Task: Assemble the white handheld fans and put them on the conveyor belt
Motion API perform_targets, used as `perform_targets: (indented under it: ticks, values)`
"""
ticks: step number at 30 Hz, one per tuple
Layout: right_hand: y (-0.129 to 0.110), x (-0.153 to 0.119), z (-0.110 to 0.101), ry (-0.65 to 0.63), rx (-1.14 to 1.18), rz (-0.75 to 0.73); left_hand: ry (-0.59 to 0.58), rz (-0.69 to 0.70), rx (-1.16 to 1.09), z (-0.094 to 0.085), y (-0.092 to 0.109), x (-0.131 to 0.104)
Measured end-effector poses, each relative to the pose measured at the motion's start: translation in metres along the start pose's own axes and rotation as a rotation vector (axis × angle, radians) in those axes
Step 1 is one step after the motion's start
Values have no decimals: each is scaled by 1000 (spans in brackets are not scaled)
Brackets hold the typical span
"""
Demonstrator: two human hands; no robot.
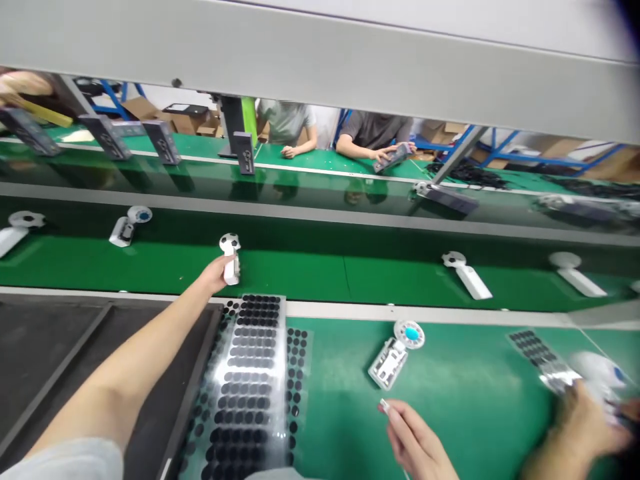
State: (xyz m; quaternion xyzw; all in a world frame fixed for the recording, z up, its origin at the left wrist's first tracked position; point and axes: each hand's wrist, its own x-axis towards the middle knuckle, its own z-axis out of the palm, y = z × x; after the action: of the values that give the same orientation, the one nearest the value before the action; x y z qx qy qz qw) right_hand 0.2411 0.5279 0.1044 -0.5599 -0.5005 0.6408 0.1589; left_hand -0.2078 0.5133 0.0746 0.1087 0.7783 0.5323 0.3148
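My left hand reaches out over the green conveyor belt, its fingers closed around a white device with a football-patterned round head. Close to me, my right hand pinches a small white plug, and a thin white cable shows below that hand. Just beyond the plug, a white device with its casing open lies on the green bench, its inner parts showing and a blue disc in its round head. Plug and device are apart.
Sheets of black round pads lie between my arms, beside a dark tray. More white devices are spaced along the belt. At right, a co-worker's blurred hands handle a white device. Dark boxes and other people are across the line.
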Motion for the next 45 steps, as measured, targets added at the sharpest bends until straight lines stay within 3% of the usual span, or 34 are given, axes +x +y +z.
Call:
perform_targets:
  ticks: [3,5,7,10,14,24,31,36,41,45]
  values:
    - [-11,-3,13,-60,11,-97,-334,-49,-277,32,4,-59]
    - [-19,-5,20,-125,-10,-171,-595,-194,-569,54,3,-105]
    - [-26,-7,23,-184,-60,-253,-763,-385,-779,76,0,-147]
    - [-33,-13,22,-237,-131,-349,-789,-550,-742,102,-9,-196]
    - [-35,-24,16,-251,-177,-422,-809,-603,-619,121,-17,-234]
    - [-27,-40,2,-296,-227,-455,-839,-631,-542,132,-8,-276]
    - [-23,-44,-3,-322,-229,-444,-796,-588,-486,132,-8,-284]
    - [-23,-44,-4,-347,-208,-451,-901,-629,-520,132,-12,-285]
    - [-20,-40,-6,-374,-287,-438,-793,-424,-403,132,-17,-288]
    - [-18,-36,-5,-403,-260,-431,-813,-375,-315,133,-19,-288]
